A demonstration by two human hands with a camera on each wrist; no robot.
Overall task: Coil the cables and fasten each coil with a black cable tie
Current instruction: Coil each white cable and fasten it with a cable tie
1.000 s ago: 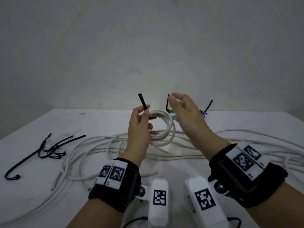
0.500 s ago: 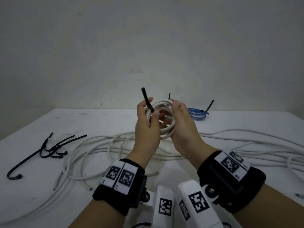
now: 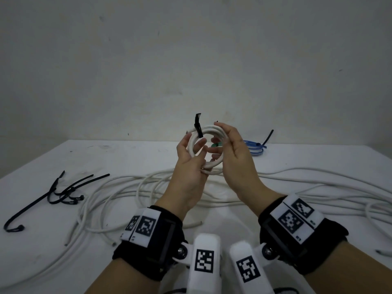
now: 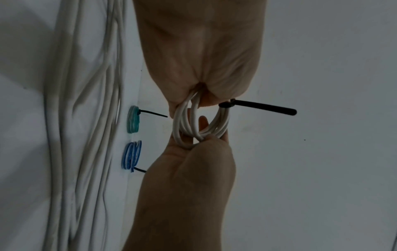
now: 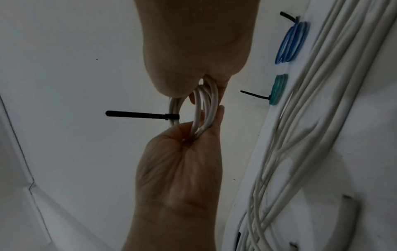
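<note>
Both hands hold a small white cable coil [image 3: 209, 130] in the air above the table. My left hand [image 3: 192, 153] grips its left and lower side, and my right hand [image 3: 229, 145] grips its right side. A black cable tie [image 3: 198, 127] is wrapped round the coil's upper left, with its tail sticking up. In the left wrist view the tie's tail [image 4: 262, 107] juts out beside the left hand [image 4: 199, 68], while the right hand [image 4: 193, 169] pinches the coil [image 4: 182, 122] from below. The right wrist view shows the coil [image 5: 206, 105] and the tie [image 5: 137, 114] between both hands.
Long loose white cables [image 3: 118, 187] sprawl across the white table [image 3: 42, 162]. Spare black ties [image 3: 63, 192] lie at the left. A tied blue coil [image 3: 254, 148] and a tied green coil [image 4: 133, 122] sit at the table's far edge by the wall.
My right hand came in from beside the coil and took hold of its right side. The coil rose slightly and both hands now hold it.
</note>
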